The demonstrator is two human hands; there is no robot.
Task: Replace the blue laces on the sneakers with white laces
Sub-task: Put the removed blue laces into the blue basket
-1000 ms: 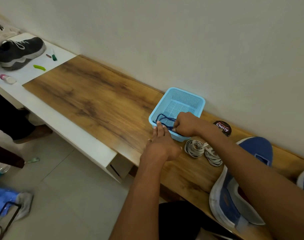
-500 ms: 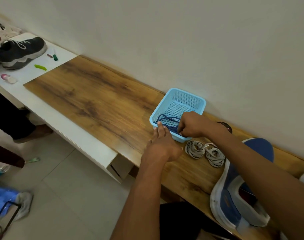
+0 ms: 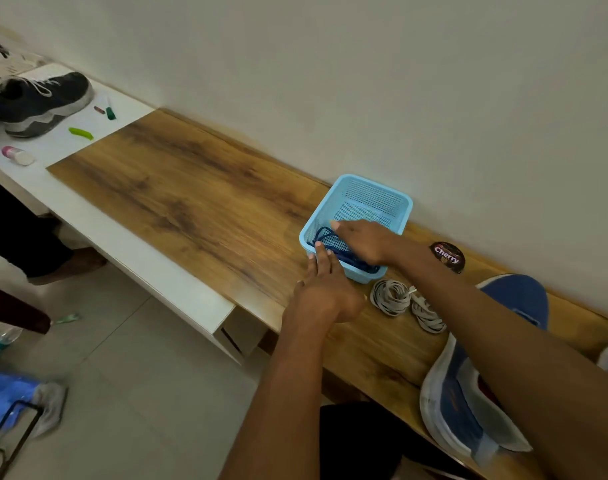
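Around: round black tin (image 3: 447, 257) by the wall; dark sneaker (image 3: 39, 102) far left on the white tabletop (image 3: 129, 233).
Basket (image 3: 396, 197): light-blue plastic mesh, square, on the wooden board (image 3: 191, 195).
Inside: blue laces (image 3: 351, 256) in a loose tangle.
Right hand (image 3: 363, 239): over the laces, fingers stretched flat; contact probably, partly hidden.
Left hand (image 3: 325, 289): straight fingers against the basket's near wall.
White laces (image 3: 390, 297): two coils beside the basket.
Blue sneaker (image 3: 468, 393): near right, under the forearm.

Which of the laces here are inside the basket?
The blue laces: they lie in the basket under the right hand. The two white coils sit on the bench outside it.
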